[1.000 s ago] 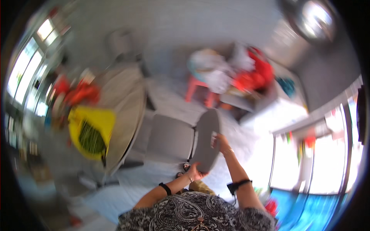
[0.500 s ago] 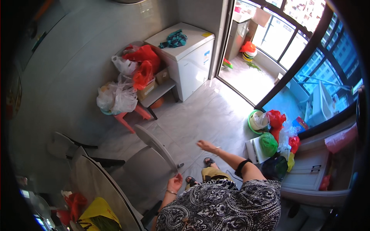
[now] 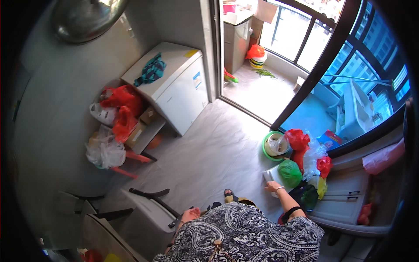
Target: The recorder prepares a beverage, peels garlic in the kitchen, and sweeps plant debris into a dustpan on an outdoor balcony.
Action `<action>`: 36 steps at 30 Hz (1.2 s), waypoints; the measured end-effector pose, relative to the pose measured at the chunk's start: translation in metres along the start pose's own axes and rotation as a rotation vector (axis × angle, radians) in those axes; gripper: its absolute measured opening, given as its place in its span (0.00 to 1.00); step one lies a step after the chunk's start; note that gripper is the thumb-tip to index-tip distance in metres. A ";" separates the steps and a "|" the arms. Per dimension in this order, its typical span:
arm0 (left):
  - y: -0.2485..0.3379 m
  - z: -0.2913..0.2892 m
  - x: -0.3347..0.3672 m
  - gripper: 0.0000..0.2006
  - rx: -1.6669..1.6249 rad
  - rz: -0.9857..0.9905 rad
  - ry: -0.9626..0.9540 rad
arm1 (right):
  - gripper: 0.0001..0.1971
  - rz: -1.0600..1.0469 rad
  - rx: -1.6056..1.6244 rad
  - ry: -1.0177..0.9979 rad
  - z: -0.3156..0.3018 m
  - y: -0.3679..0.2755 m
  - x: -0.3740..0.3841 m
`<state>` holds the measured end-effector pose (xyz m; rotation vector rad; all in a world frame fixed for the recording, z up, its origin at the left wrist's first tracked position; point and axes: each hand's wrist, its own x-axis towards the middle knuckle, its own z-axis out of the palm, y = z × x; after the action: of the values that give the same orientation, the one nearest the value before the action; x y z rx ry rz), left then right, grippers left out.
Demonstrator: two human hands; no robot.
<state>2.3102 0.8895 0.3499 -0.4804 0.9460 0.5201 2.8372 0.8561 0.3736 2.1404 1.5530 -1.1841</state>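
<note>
right hand (image 3: pixel 273 187) has moved near white box (image 3: pixel 269 174)

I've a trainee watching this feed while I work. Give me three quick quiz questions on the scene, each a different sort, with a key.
1. True or false: the teal cloth lies on top of the white appliance.
2. Which bag looks closest to the right hand? A) a red one; B) the green one; C) the yellow one.
3. Fill the gap: the grey chair is nearer the person's ____ hand.

Key: 1. True. 2. B, the green bag. 3. Left; the left hand is beside it.
</note>
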 end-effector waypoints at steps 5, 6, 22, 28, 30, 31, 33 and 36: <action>0.036 0.123 0.053 0.06 0.034 0.194 -0.056 | 0.19 -0.226 -0.100 -0.084 -0.052 -0.010 0.066; 0.045 0.141 0.058 0.06 0.018 0.198 -0.048 | 0.19 -0.285 -0.049 -0.025 -0.074 -0.029 0.076; 0.208 0.505 0.236 0.03 0.327 0.200 -0.082 | 0.14 -0.124 0.131 0.343 -0.320 0.018 0.209; 0.194 0.747 0.311 0.05 0.594 0.218 -0.192 | 0.17 0.179 0.373 0.262 -0.325 0.084 0.188; 0.196 0.802 0.341 0.06 0.621 0.210 -0.230 | 0.18 0.234 0.391 0.124 -0.336 0.104 0.205; 0.186 0.821 0.354 0.06 0.611 0.205 -0.217 | 0.18 0.232 0.371 0.050 -0.338 0.116 0.213; 0.180 0.881 0.372 0.05 0.627 0.268 -0.203 | 0.19 0.241 0.420 0.121 -0.350 0.135 0.240; 0.174 0.933 0.398 0.05 0.703 0.338 -0.110 | 0.18 0.179 0.458 0.233 -0.400 0.148 0.280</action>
<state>2.9835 1.6610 0.4495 0.3439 1.0369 0.4720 3.1830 1.2308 0.3902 2.7298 1.2191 -1.3722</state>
